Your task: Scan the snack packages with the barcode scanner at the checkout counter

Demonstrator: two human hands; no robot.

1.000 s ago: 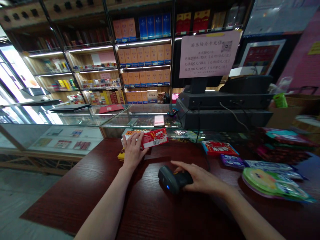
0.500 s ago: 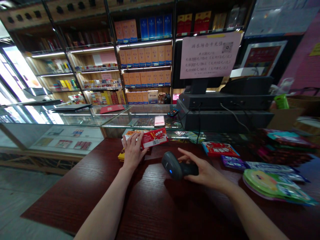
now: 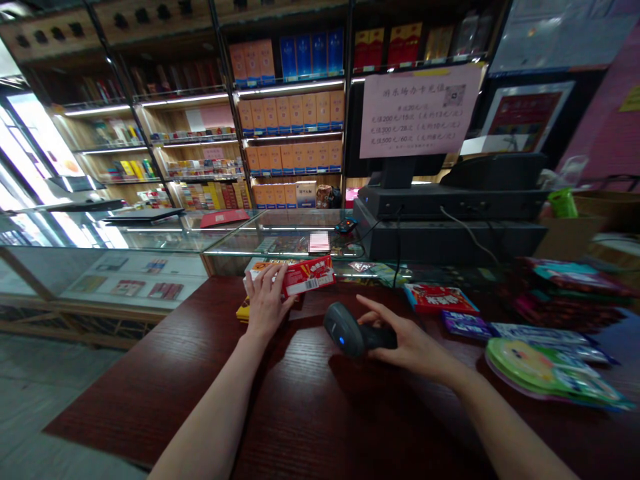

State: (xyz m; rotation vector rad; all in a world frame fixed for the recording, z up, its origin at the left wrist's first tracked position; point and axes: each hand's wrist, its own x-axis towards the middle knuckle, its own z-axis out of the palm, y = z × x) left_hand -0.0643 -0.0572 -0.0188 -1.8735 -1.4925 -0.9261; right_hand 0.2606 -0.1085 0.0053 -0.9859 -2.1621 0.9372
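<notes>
My left hand (image 3: 267, 303) has its fingers over a red box (image 3: 311, 275), whose white barcode label faces up. Under and behind that hand lie an orange-and-white pack (image 3: 259, 265) and a yellow pack (image 3: 243, 311). In my right hand (image 3: 405, 340) is a dark grey barcode scanner (image 3: 345, 330) with a blue light on it, held by its handle. The scanner's head points left, towards the red box, and the two are apart. My right index finger is stretched out above the handle.
Right of my right hand lie a red pack (image 3: 440, 299), a purple pack (image 3: 467, 325), long silvery packs (image 3: 550, 339) and green round-ended packages (image 3: 530, 367). A monitor stand (image 3: 397, 172) and black boxes stand behind. The glass counter (image 3: 280, 223) borders the brown table (image 3: 165, 373).
</notes>
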